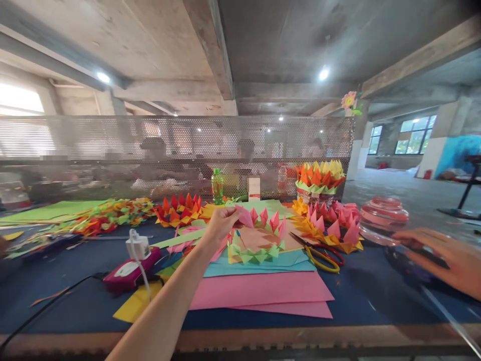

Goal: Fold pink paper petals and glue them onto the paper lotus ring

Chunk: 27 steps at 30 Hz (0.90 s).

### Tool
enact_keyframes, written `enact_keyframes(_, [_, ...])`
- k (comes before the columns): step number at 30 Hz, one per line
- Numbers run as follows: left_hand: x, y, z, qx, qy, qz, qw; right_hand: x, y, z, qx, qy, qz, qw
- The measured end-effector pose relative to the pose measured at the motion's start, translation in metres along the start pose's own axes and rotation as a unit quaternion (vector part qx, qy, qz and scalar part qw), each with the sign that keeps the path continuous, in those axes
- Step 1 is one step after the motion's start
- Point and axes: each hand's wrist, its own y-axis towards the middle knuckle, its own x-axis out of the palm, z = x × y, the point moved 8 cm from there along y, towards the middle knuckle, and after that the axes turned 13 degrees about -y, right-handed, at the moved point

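My left hand (224, 219) reaches out over the middle of the table, thumb and fingers pinching a folded pink paper petal (246, 216). That petal is at the rim of a ring of folded paper (257, 250), light green below with pink points above. At the right edge, blurred, my right hand (445, 258) is closed around a dark tool that looks like a glue gun (404, 265). A pale, thin glue stick (447, 313) slants out from beneath the hand. Under the ring lie blue paper sheets (259, 268) and pink paper sheets (259, 293).
Scissors (325, 258) lie right of the ring, by pink and orange paper flowers (334, 228). A see-through pink jar (383, 220) stands near my right hand. Left are a purple power strip (130, 271) with a charger and cable, and paper scraps (116, 213). Behind rises a mesh screen (188, 130).
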Motion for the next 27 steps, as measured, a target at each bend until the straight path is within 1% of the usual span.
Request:
enact_keyframes(1, [0.0,0.0,0.0,-0.001,0.007,-0.003,1.0,0.01,0.012,-0.027,-0.066,0.042,-0.067,0.995])
enact_keyframes(2, [0.0,-0.001,0.0,-0.001,0.014,-0.005,1.0,0.028,0.016,-0.066,-0.175,0.095,-0.201,0.959])
enact_keyframes(3, [0.0,-0.001,0.0,-0.001,0.021,-0.007,1.0,0.034,0.023,-0.096,-0.208,0.12,-0.24,0.941])
enact_keyframes(5, [0.0,0.0,0.0,-0.001,0.035,-0.011,0.999,0.045,0.032,-0.16,-0.265,0.156,-0.29,0.906])
enact_keyframes(7, [-0.002,0.002,-0.001,-0.001,0.049,-0.015,0.999,0.06,0.033,-0.222,-0.305,0.176,-0.324,0.878])
enact_keyframes(9, [-0.004,0.004,-0.003,0.001,0.062,-0.016,0.998,0.077,0.028,-0.269,-0.319,0.178,-0.346,0.864])
enact_keyframes(11, [-0.007,0.007,-0.004,0.006,0.073,-0.013,0.997,0.093,0.018,-0.3,-0.323,0.168,-0.361,0.858])
enact_keyframes(13, [-0.012,0.008,-0.004,0.014,0.082,-0.003,0.997,0.108,0.006,-0.314,-0.306,0.147,-0.376,0.862])
enact_keyframes(16, [-0.016,0.008,-0.003,0.024,0.09,0.009,0.996,0.124,-0.01,-0.318,-0.272,0.116,-0.391,0.872])
enact_keyframes(18, [-0.015,0.006,0.0,0.028,0.091,0.009,0.995,0.13,-0.018,-0.318,-0.266,0.11,-0.394,0.873])
enact_keyframes(22, [-0.007,0.002,0.01,0.035,0.085,-0.004,0.996,0.135,-0.025,-0.323,-0.27,0.11,-0.376,0.88])
enact_keyframes(27, [-0.003,0.002,0.028,0.043,0.074,-0.018,0.996,0.132,-0.024,-0.34,-0.285,0.11,-0.351,0.885])
